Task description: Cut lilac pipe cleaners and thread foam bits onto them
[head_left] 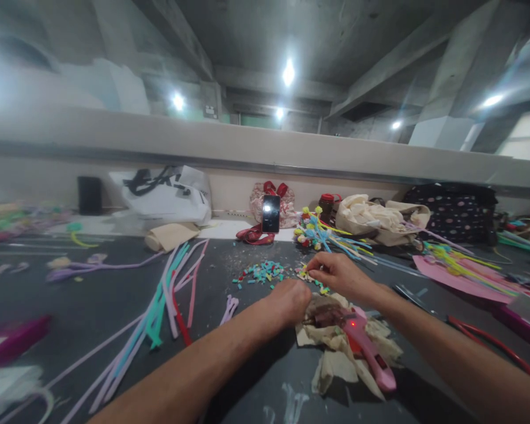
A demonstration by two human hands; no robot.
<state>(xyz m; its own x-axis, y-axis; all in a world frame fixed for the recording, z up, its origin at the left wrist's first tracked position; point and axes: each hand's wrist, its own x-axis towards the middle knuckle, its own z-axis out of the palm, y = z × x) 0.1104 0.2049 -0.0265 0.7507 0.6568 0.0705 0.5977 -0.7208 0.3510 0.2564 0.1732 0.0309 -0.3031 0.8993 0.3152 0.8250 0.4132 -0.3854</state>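
Note:
My left hand is curled closed just in front of the small-piece piles, and what it holds, if anything, is hidden behind the fingers. My right hand reaches down with thumb and fingers pinched at a scatter of tiny yellow and pink pieces; anything between the fingertips is too small to name. Left of it lies a heap of tiny turquoise and red pieces. Below both hands, a pink glue gun with a lit red light rests on crumpled brown paper.
Long lilac, teal and red fuzzy stems lie at left. A bundle of coloured stems with yellow tips is behind my right hand. A phone leans upright against a patterned pouch. Red-handled pliers lie at right, near a pink sheet.

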